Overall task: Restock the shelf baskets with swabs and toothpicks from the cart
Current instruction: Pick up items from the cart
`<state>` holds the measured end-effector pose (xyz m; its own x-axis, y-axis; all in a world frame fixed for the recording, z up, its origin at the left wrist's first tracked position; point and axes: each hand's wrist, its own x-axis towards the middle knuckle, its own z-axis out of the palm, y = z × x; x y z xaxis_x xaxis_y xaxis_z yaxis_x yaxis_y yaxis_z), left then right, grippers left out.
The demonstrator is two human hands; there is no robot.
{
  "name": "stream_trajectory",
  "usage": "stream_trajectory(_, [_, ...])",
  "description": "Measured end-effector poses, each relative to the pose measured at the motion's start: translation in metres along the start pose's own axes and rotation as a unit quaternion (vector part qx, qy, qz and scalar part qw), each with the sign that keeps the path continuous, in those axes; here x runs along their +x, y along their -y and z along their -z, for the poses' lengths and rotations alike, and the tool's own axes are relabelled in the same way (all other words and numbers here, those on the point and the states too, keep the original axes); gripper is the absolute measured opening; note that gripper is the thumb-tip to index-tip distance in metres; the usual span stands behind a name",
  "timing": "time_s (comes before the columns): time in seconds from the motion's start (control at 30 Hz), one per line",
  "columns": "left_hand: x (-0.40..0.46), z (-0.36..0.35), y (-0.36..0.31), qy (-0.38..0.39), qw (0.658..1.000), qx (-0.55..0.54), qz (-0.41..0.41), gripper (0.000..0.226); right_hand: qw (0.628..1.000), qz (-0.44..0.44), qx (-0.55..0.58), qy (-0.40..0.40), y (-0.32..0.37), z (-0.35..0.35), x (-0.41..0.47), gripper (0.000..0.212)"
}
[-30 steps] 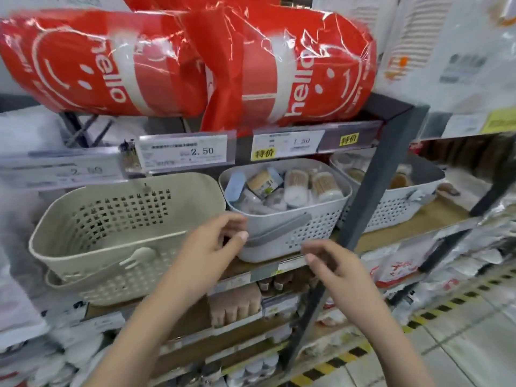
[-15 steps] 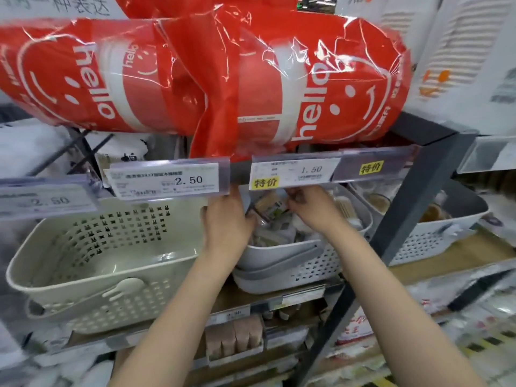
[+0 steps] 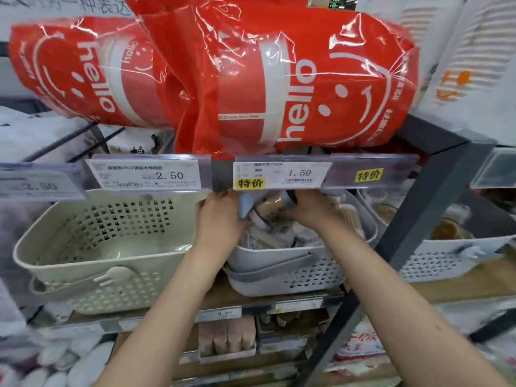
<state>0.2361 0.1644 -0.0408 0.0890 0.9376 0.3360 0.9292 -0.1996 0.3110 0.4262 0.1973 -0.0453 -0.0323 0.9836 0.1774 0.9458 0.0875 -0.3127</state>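
Both of my hands reach into the middle grey basket (image 3: pixel 282 275) on the shelf, under the 1.50 price tag. My left hand (image 3: pixel 219 219) is closed on a light-blue pack (image 3: pixel 245 205) at the basket's left side. My right hand (image 3: pixel 314 212) curls around a clear jar of toothpicks (image 3: pixel 270 208) tilted between the two hands. Small packs of swabs and toothpicks (image 3: pixel 279 238) fill the basket beneath them. The price rail hides my fingertips. The cream basket (image 3: pixel 92 263) to the left holds nothing that I can see.
A white basket (image 3: pixel 446 261) with round containers stands at the right, behind a slanted dark shelf post (image 3: pixel 418 219). Big red "hello" bags (image 3: pixel 279 79) overhang the price rail (image 3: pixel 279 174) just above my hands. Lower shelves hold more packaged goods.
Both hands rose from in front of the shelf into the grey basket and closed on items there. The camera moved closer and tilted up slightly.
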Motion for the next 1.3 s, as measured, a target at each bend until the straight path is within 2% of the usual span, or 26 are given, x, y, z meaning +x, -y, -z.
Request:
stream_trajectory(0.13, [-0.002,0.003,-0.004,-0.011,1.0,0.007,-0.001,0.046,1.0,-0.01,-0.026,-0.007,0.002,-0.003,0.002,0.038])
stream_trajectory(0.27, [-0.008,0.003,-0.007,-0.102,0.994,-0.02,-0.015,0.031,0.994,0.036,-0.041,-0.098,0.006,0.001,-0.003,0.033])
stream_trajectory(0.33, [-0.012,0.004,-0.006,-0.137,0.989,-0.055,-0.025,0.026,0.991,0.056,-0.003,-0.125,0.009,0.005,-0.006,0.034])
stream_trajectory(0.43, [-0.021,0.013,-0.007,-0.145,0.977,-0.155,-0.025,0.028,0.983,0.063,0.097,-0.144,0.019,0.014,-0.017,0.034])
stream_trajectory(0.5, [-0.029,0.022,-0.011,-0.158,0.961,-0.224,-0.016,0.028,0.971,0.068,0.17,-0.156,0.025,0.023,-0.03,0.037])
stream_trajectory(0.57, [-0.041,0.029,-0.016,-0.171,0.943,-0.286,0.0,0.026,0.941,0.076,0.291,-0.157,0.029,0.032,-0.048,0.038])
stream_trajectory(0.63, [-0.054,0.032,-0.02,-0.181,0.917,-0.354,0.018,0.029,0.92,0.087,0.344,-0.166,0.027,0.038,-0.063,0.037])
stream_trajectory(0.8, [-0.088,0.033,-0.029,-0.205,0.857,-0.47,0.056,0.037,0.919,0.124,0.318,-0.2,0.013,0.036,-0.091,0.036])
stream_trajectory(0.9, [-0.111,0.038,-0.036,-0.235,0.811,-0.531,0.078,0.037,0.904,0.143,0.353,-0.195,0.009,0.03,-0.113,0.034])
stream_trajectory(1.03, [-0.141,0.051,-0.037,-0.286,0.772,-0.555,0.123,0.032,0.889,0.188,0.353,-0.224,0.017,0.026,-0.138,0.035])
stream_trajectory(1.17, [-0.182,0.063,-0.025,-0.319,0.76,-0.533,0.189,0.035,0.876,0.215,0.389,-0.186,0.042,0.026,-0.16,0.033])
stream_trajectory(1.3, [-0.242,0.072,-0.001,-0.366,0.752,-0.468,0.286,0.033,0.867,0.209,0.451,-0.03,0.079,0.01,-0.183,0.032])
